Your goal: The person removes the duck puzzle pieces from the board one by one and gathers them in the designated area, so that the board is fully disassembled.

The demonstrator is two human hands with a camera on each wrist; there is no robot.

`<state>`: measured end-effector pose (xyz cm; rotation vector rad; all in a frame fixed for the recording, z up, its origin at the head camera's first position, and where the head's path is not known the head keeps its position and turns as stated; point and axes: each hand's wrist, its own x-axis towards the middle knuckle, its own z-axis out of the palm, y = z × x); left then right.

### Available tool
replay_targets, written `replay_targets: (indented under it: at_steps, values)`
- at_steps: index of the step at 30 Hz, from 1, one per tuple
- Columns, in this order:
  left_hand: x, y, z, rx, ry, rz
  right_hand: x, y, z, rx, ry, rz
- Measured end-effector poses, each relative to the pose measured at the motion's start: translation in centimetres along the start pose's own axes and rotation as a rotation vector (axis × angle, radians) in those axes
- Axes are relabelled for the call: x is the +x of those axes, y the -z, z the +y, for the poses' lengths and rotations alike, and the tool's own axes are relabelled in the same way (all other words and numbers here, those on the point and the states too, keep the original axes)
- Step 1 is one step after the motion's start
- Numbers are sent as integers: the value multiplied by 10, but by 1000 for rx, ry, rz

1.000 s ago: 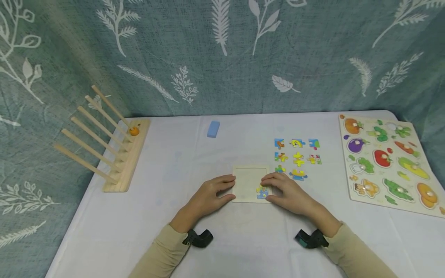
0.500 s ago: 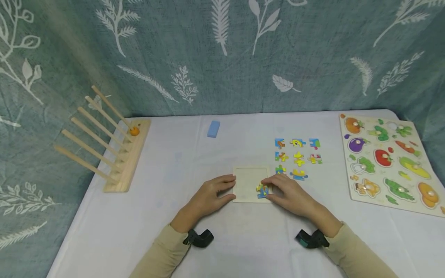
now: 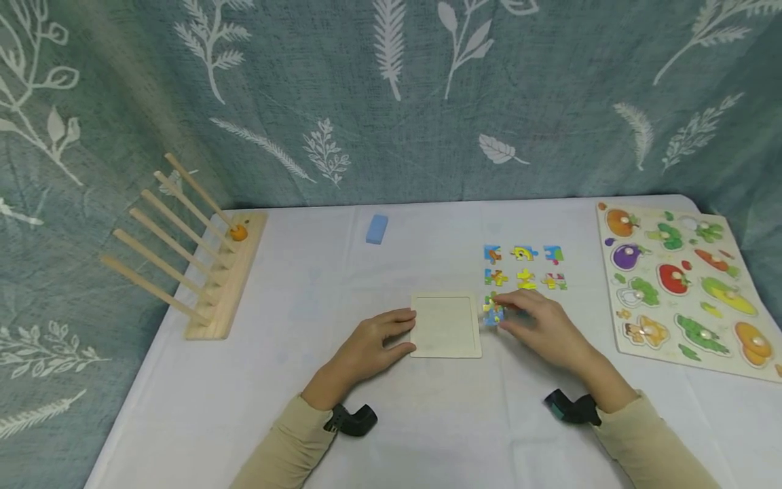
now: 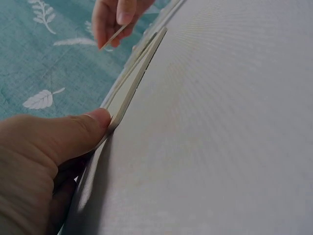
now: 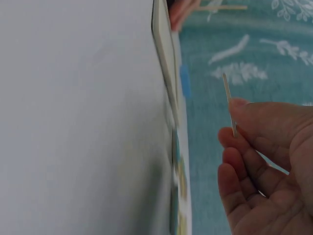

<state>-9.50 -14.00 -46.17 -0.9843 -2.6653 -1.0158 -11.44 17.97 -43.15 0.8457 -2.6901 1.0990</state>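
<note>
In the head view my left hand (image 3: 369,343) holds the left edge of a square wooden puzzle tray (image 3: 446,326), thumb and fingertips at its rim. The thumb also shows on the tray edge (image 4: 132,88) in the left wrist view. My right hand (image 3: 550,329) pinches a small blue and yellow jigsaw piece (image 3: 492,316) just right of the tray. Seen edge-on in the right wrist view, the piece (image 5: 228,89) is raised off the table between thumb and fingers. Several loose jigsaw pieces (image 3: 523,253) lie in rows beyond the right hand, which hides part of the lowest row.
A vegetable peg puzzle board (image 3: 684,292) lies at the right. At the left stands a wooden base (image 3: 235,285) with several slanting pegs and an orange bead (image 3: 238,232). A blue block (image 3: 377,229) sits near the back of the white-covered table (image 3: 293,407).
My right hand has lifted the jigsaw piece out of the tray's lower right corner and moved right and slightly away with it. The left hand stays at the tray's left edge.
</note>
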Motion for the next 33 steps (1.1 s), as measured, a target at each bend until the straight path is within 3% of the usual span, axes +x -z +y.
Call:
replay_targets:
  at_steps: [7, 14, 21, 33]
  values:
    - [1, 1, -1, 1, 6, 2, -19, 30, 23, -108, -118, 46]
    - [3, 2, -2, 1, -3, 4, -34, 46, 42, -126, -262, 54]
    - [4, 1, -2, -5, 2, 0, -38, 45, 50, -177, -282, 17]
    - [3, 1, -1, 1, 2, -4, -38, 43, 50, -183, -277, 53]
